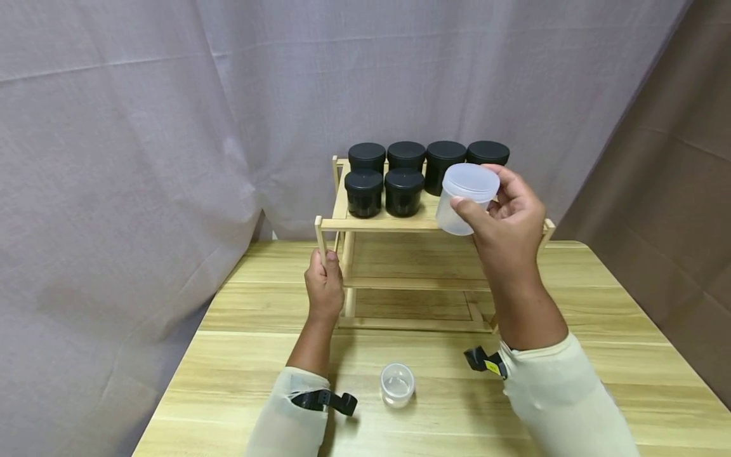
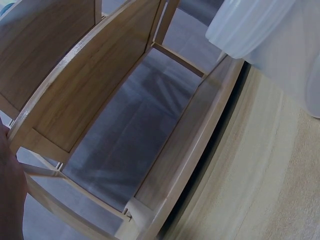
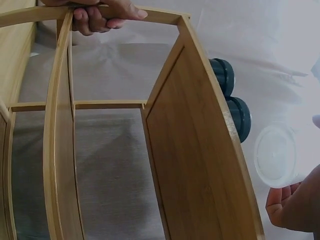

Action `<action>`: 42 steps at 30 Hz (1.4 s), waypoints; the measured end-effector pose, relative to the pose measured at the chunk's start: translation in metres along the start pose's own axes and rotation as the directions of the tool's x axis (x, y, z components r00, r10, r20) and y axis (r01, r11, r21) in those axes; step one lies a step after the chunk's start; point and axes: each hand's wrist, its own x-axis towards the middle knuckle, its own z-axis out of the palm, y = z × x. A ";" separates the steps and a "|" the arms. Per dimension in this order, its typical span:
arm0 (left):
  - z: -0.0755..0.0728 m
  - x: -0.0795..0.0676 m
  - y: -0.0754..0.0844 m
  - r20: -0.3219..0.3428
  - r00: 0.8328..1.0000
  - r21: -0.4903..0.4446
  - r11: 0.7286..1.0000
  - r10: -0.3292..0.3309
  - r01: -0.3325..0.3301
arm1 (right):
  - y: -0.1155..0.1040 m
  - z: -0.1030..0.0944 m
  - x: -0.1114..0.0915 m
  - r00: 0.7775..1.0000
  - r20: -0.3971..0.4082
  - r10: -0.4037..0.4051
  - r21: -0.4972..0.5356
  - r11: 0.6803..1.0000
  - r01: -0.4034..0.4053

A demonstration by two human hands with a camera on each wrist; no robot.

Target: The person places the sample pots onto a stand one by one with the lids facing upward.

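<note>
A three-tier wooden rack point(image 1: 411, 284) stands on the table. My left hand point(image 1: 324, 285) grips its front left post, a little under the top shelf. In my right hand point(image 1: 511, 219) is a frosted white jar with a lid point(image 1: 471, 181), thumb in front and fingers behind. The right wrist view shows that frosted jar point(image 3: 275, 156) above the top shelf level, beside the black jars. Several lidded black jars point(image 1: 404, 193) stand on the top shelf, four across the back and two at the front left. The jar in my right hand partly hides the back right one.
A small clear jar point(image 1: 396, 385) stands on the table point(image 1: 228, 381) in front of the rack, between my forearms. Both lower shelves point(image 1: 408, 304) hold nothing visible. A grey curtain point(image 1: 171, 127) hangs behind, with a brown one point(image 1: 657, 190) at the right.
</note>
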 end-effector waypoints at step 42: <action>0.005 -0.002 0.001 0.002 1.000 -0.011 1.000 -0.007 0.007 | 0.019 0.000 0.026 0.999 0.043 0.031 -0.293 0.956 -0.017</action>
